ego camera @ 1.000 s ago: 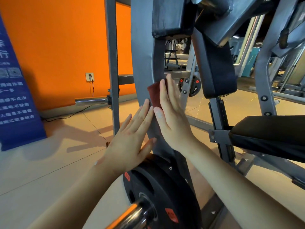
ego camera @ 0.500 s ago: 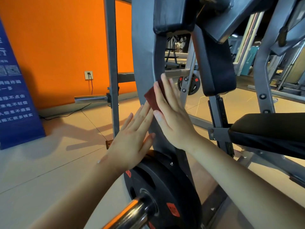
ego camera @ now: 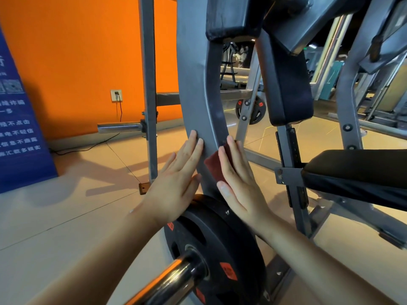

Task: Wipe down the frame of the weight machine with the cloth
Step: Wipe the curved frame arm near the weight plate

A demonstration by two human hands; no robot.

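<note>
Grey curved frame (ego camera: 198, 89) of the weight machine runs top to bottom, mid-view. Black weight plate (ego camera: 220, 249) on a chrome bar (ego camera: 167, 280) sits at its foot. Person's left hand (ego camera: 176, 179) lies flat on the frame's left face, fingers straight, holding nothing. Their right hand (ego camera: 240, 186), fingers also straight, presses the dark red cloth (ego camera: 214, 167) against the frame's right edge, just above the plate.

The beige tiled floor (ego camera: 66, 216) is carrying the grey frame of the weight machine (ego camera: 193, 84), which is standing on it. A blue banner (ego camera: 19, 128) is standing at the left, and a black cable (ego camera: 92, 147) is trailing along the foot of the orange wall (ego camera: 77, 51).
</note>
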